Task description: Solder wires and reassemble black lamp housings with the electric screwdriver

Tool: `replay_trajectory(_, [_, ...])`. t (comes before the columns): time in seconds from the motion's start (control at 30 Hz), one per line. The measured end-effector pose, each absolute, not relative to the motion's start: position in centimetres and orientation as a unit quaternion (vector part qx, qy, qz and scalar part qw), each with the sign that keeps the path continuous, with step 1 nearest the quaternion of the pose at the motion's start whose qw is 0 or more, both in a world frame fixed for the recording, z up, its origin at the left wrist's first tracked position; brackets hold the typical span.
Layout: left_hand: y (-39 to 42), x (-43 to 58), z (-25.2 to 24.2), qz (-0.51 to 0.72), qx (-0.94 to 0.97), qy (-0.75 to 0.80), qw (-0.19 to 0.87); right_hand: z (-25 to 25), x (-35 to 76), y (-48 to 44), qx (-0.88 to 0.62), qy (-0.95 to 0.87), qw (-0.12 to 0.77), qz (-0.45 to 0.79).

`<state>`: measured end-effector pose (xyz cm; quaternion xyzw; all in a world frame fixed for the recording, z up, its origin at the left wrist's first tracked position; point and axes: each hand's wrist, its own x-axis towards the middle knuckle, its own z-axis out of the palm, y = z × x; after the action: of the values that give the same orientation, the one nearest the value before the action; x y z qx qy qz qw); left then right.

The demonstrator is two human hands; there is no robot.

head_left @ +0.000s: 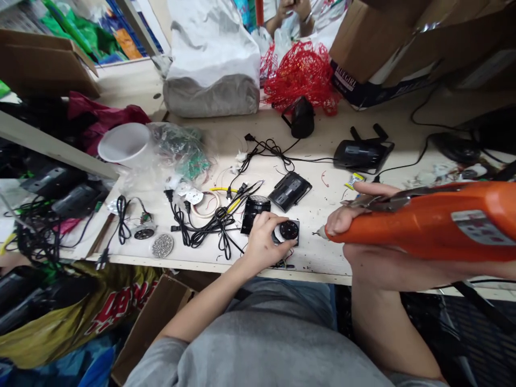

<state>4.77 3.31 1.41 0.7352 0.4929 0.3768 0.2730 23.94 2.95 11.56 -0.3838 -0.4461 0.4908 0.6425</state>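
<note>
My left hand point(264, 242) grips a small black housing with a round dark face point(289, 230), which lies on the white tabletop point(318, 258) near its front edge. My right hand point(342, 220) is wrapped around an orange electric screwdriver point(423, 220), whose metal bit tip point(320, 232) points left, a little apart from the housing. Beside my left hand lie a black square plate point(252, 213) and a black rectangular casing point(289, 191). A tangle of black power cords point(201, 228) lies further left. My fingers hide part of the housing.
A co-worker's hands point(290, 11) show beyond the table, behind a white sack point(212, 59) and red netting point(300, 78). A black lamp unit point(363, 153), a round perforated LED disc point(162, 245) and a plastic bag of circuit boards point(181, 150) share the tabletop. Cardboard boxes point(382, 43) stand at the back right.
</note>
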Motion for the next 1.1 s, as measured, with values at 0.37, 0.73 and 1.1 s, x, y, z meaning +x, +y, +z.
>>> replay_trajectory(0.37, [3.1, 4.4, 1.2, 0.387, 0.73, 0.481, 0.294, 10.9, 21.5, 3.9, -0.444, -0.5, 0.617, 0.415])
replay_trajectory(0.73, [3.1, 4.4, 1.2, 0.385, 0.725, 0.484, 0.304, 11.1, 20.2, 4.8, -0.397, -0.476, 0.63, 0.468])
replay_trajectory(1.1, [3.2, 4.3, 1.3, 0.371, 0.732, 0.48, 0.311, 11.4, 19.9, 4.9, -0.435, -0.484, 0.593, 0.474])
